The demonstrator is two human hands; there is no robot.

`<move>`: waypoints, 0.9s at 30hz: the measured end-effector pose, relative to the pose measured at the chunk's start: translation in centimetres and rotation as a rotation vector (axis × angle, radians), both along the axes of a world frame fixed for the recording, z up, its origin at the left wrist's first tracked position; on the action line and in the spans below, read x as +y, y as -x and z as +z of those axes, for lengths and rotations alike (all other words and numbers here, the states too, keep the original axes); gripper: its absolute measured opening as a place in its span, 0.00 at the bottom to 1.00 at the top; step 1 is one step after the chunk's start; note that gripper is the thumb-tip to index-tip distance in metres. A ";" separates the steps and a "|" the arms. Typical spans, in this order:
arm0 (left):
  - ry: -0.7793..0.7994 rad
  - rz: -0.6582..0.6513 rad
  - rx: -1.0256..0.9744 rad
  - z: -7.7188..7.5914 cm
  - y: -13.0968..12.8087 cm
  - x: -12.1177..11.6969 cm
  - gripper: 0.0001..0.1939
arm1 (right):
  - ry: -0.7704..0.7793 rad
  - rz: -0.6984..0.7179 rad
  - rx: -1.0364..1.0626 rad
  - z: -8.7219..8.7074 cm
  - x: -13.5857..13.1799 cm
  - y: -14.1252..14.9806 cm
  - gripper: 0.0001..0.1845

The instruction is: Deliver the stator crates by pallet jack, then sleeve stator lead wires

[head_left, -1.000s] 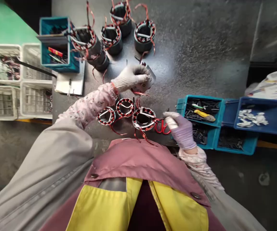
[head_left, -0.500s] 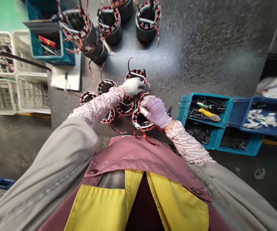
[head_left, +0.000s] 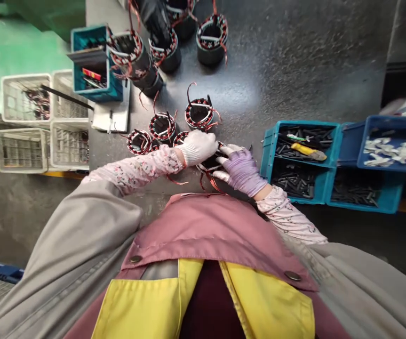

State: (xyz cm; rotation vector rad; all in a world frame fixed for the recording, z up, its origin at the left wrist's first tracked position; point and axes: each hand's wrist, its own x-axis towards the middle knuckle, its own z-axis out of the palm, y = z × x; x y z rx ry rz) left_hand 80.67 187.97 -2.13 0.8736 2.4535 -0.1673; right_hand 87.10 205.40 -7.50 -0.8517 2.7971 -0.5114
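Note:
My left hand, in a white knit glove, is at the nearest motor stator, its fingers curled in at the rim. What they pinch is hidden. My right hand, in a purple and white glove, grips that stator's right side with fingers and thumb on the rim. Red lead wires hang from its front. Behind my left hand stands another stator with a white strip across its opening and a black sleeve upright at its edge. More wound stators stand to the left, partly covered by my left arm.
Teal bins of black tubes stand at right, with a yellow-handled tool on top. A blue bin holds white pieces. Several stators stand at the back, where a dark sleeve reaches in. White baskets are at left.
My left hand has moved from the farther stator back to the nearest one. My right hand's fingers have spread around its rim. A dark sleeve has come in at the top, and the view has shifted.

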 end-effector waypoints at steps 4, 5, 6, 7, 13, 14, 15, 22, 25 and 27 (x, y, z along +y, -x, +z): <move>-0.075 -0.014 -0.087 -0.2 1.0 0.9 0.17 | -0.151 0.001 -0.038 0.3 -1.3 -0.7 0.24; -0.159 -0.043 -0.143 -0.2 0.8 0.5 0.18 | -0.163 -0.026 -0.055 0.3 -1.5 -0.7 0.24; -0.248 -0.071 -0.192 -0.2 0.5 0.0 0.19 | -0.171 -0.047 -0.070 0.4 -1.7 -0.6 0.24; -0.319 -0.089 -0.221 -0.2 0.1 -0.6 0.19 | -0.172 -0.055 -0.074 0.3 -1.8 -0.5 0.25; -0.177 -0.202 -0.104 -0.9 -2.6 -3.2 0.13 | -0.096 0.028 0.064 -0.5 -1.5 -0.4 0.22; -0.139 -0.242 -0.096 -1.0 -2.8 -3.1 0.14 | -0.092 0.025 0.063 -0.6 -1.5 -0.5 0.22; -0.116 -0.264 -0.094 -1.1 -2.8 -3.0 0.15 | -0.088 0.020 0.053 -0.6 -1.5 -0.5 0.22; -0.156 0.057 -0.247 -0.5 -2.2 -2.1 0.15 | -0.084 -0.027 0.005 -0.3 -1.9 -0.9 0.20; -0.050 -0.032 -0.269 -0.1 -2.2 -1.9 0.20 | -0.098 -0.012 0.013 -0.1 -1.9 -0.8 0.21; 0.044 -0.116 -0.254 0.1 -2.4 -1.8 0.24 | -0.111 -0.002 0.003 0.2 -2.0 -0.6 0.22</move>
